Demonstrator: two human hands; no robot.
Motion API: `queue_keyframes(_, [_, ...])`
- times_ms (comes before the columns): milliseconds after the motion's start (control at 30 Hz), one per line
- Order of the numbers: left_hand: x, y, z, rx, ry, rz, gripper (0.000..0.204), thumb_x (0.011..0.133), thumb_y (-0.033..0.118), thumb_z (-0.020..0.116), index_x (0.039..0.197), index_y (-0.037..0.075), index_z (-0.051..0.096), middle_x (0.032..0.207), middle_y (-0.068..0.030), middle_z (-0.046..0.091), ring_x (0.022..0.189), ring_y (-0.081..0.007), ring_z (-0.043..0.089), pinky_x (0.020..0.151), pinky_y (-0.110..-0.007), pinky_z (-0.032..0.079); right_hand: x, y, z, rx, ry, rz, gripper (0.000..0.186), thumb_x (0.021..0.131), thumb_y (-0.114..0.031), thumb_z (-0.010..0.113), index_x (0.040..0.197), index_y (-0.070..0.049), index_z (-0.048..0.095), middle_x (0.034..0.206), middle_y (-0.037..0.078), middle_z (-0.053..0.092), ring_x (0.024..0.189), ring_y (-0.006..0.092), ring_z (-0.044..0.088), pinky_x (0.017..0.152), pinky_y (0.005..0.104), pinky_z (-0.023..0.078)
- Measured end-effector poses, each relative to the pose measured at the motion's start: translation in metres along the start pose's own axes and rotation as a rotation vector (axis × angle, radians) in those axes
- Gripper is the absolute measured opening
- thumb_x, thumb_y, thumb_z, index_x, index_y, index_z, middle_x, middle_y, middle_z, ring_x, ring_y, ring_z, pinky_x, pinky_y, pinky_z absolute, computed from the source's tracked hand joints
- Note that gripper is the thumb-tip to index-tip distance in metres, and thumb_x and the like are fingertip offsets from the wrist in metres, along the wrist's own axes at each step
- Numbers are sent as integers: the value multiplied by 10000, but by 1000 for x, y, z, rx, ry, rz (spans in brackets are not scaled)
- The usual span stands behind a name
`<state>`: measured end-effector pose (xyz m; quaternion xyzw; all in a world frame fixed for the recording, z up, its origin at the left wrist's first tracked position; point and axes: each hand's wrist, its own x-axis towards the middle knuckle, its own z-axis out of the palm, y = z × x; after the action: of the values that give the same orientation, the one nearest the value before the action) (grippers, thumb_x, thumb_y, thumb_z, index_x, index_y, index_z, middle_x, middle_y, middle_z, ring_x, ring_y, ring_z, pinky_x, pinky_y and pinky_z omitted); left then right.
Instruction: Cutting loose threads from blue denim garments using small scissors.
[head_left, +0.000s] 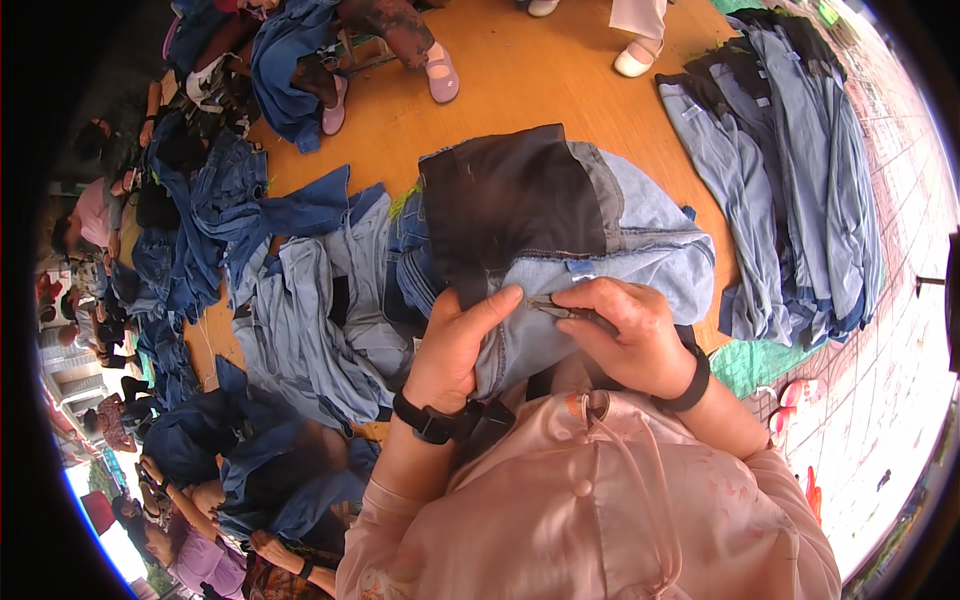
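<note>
A light blue denim garment point(640, 260), turned inside out with a large dark lining panel point(515, 195), lies bunched before me. My left hand point(460, 345) grips its near edge, thumb pressed on the pale denim. In my right hand point(625, 335) is a small metal tool point(542, 304), apparently thread snips, held against the fabric near a small label point(582, 270). Its tips are too small to make out clearly.
An orange wooden table point(570, 80) bears piled jeans on the left point(310, 320) and layered jeans at right point(780, 190). Feet in pale shoes point(630, 60) and mauve shoes point(440, 80) appear at the top. Several co-workers point(200, 550) handle denim along the left.
</note>
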<state>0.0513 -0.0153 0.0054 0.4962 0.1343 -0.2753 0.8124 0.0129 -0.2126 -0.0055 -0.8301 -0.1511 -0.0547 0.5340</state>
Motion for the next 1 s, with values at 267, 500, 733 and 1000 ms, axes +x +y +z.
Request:
queue_keyframes(267, [-1,2,1,-19,19,-24,320,858,88,684,1135,-44,592,1054,-98,658,911,-183,653,783,-313,533,1,1,4,-27,41,-61,256,752,39,723,990,-13,644,867,115,671,733,225,662,629,303,512])
queue_keyframes(500, [-1,1,1,-86,6,-51,336,853,78,686,1140,-61,581,1081,-135,653,911,-210,666,794,-337,547,-3,1,6,221,210,198,220,768,-31,728,971,-40,643,837,100,656,710,207,651,650,292,515])
queue_keyframes(733, [1,-2,-1,-90,22,-61,335,851,78,689,1134,-69,585,1066,-145,662,908,-224,672,785,-346,551,-3,-6,-4,54,16,45,278,757,17,745,1017,-11,651,898,97,679,769,172,670,669,271,522])
queue_keyframes(1000, [0,-2,1,-87,-32,-41,311,875,100,667,1144,-42,601,1075,-117,666,938,-204,658,814,-331,537,-4,-5,-3,111,-3,70,279,762,8,747,1022,-8,650,906,98,679,803,179,671,709,269,524])
